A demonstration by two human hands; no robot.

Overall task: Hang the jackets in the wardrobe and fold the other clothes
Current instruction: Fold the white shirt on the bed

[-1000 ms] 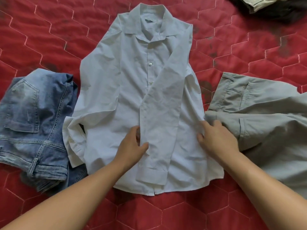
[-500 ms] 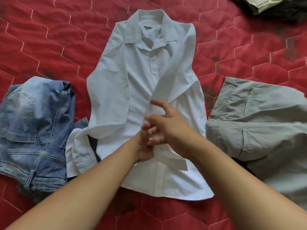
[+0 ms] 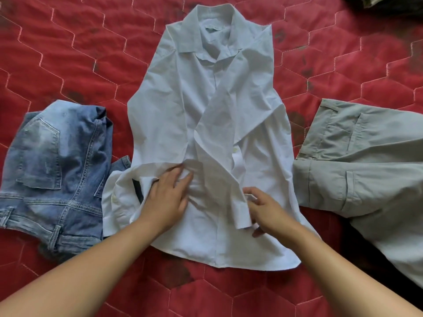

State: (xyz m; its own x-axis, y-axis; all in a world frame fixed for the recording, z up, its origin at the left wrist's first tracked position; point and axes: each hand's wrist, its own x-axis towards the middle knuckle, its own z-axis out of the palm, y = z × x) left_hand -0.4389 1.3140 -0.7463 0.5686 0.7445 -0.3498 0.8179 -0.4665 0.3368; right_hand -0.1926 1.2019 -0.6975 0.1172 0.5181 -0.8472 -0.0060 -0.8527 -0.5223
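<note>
So the white shirt (image 3: 174, 115) is lying face up dead centre on the bed cover, collar at 12 o'clock and hem at 6, buttoned as far as I can make out. One sleeve (image 3: 219, 124) is folded diagonally across the chest from about 1 o'clock down to 5, and the right hand (image 3: 267, 211) has its cuff (image 3: 240, 213) pinched, thumb on top; the other fingers curl under the cuff edge, so their tips are mostly out of sight. The left hand (image 3: 167, 200) lies flat with its fingers straight and spread, pressing the front of the shirt just left of the button line. The other sleeve is bunched up at 8 o'clock, and a dark strip shows in a gap in its folds, no idea what that is. The fabric is thin, crisp cotton-looking stuff, heavily creased. At 9 o'clock, touching the bunched sleeve, there's a rumpled pair of faded blue jeans (image 3: 57, 170), back pocket and thick seams up. At 3 o'clock, near the shirt, sit grey trousers (image 3: 361, 165), smooth cloth, cut off by the right edge. Way up at 1 o'clock a dark heap (image 3: 389, 3) is chopped by the frame, can't tell what it is. Underneath it all is a red quilted cover (image 3: 68, 53) with pale hexagon stitching and some darker smudges.
</note>
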